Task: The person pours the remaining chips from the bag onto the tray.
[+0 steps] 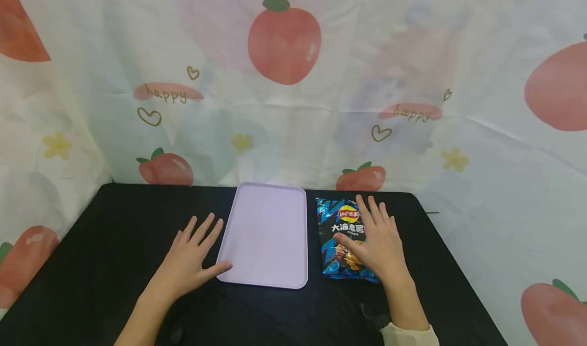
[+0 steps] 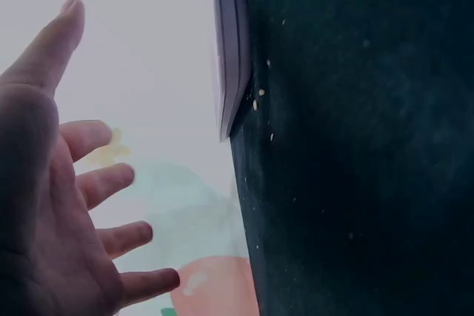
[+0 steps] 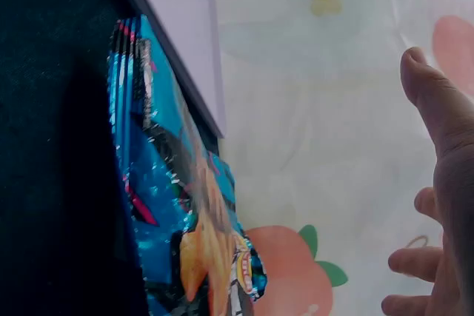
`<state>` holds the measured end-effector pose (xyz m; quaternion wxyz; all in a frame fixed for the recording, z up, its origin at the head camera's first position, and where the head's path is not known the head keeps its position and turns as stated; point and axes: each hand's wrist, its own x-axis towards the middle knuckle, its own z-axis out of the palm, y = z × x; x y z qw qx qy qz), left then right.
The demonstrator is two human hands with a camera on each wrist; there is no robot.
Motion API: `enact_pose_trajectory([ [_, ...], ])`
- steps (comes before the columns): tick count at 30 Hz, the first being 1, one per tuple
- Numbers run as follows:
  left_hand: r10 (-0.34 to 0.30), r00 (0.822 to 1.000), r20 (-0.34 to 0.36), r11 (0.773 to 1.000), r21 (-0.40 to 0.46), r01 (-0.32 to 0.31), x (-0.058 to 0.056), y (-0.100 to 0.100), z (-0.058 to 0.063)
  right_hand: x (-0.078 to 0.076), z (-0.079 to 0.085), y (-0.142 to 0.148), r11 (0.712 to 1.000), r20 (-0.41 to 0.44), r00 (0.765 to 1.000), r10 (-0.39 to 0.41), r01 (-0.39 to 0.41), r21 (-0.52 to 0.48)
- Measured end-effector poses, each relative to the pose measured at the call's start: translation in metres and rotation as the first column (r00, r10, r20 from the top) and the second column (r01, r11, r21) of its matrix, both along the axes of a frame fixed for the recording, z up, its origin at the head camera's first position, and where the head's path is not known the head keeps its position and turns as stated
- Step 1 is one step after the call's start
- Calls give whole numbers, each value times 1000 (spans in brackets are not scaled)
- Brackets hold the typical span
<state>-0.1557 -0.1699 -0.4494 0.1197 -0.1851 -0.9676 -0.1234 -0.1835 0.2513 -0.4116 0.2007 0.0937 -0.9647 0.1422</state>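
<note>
A pale lilac tray lies flat near the middle of the black table. To its right, a blue and black bag of potato chips lies face up, partly covered from view by my right hand. My left hand, fingers spread and straight, hovers by the tray's left side, its thumb overlapping the tray's lower left corner in the head view. Above the chip bag, my right hand is also spread; the right wrist view shows a gap between it and the bag. Neither hand holds anything.
The black table ends at a hanging cloth printed with peaches, hearts and the word "happy", which also covers both sides. Small pale crumbs dot the tabletop near the tray's edge in the left wrist view.
</note>
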Motion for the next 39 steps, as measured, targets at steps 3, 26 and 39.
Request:
enact_pose_trajectory([
  [3, -3, 999, 35, 1000, -11, 3, 1, 1, -3, -2, -4, 2, 1000, 38, 999, -12, 12, -1],
  [26, 20, 970, 242, 1000, -5, -20, 14, 1, -12, -9, -33, 11, 995, 267, 962, -64, 42, 88],
  [39, 23, 932, 360, 1000, -20, -17, 8, 2, -11, -12, -33, 17, 994, 414, 904, -102, 107, 12],
])
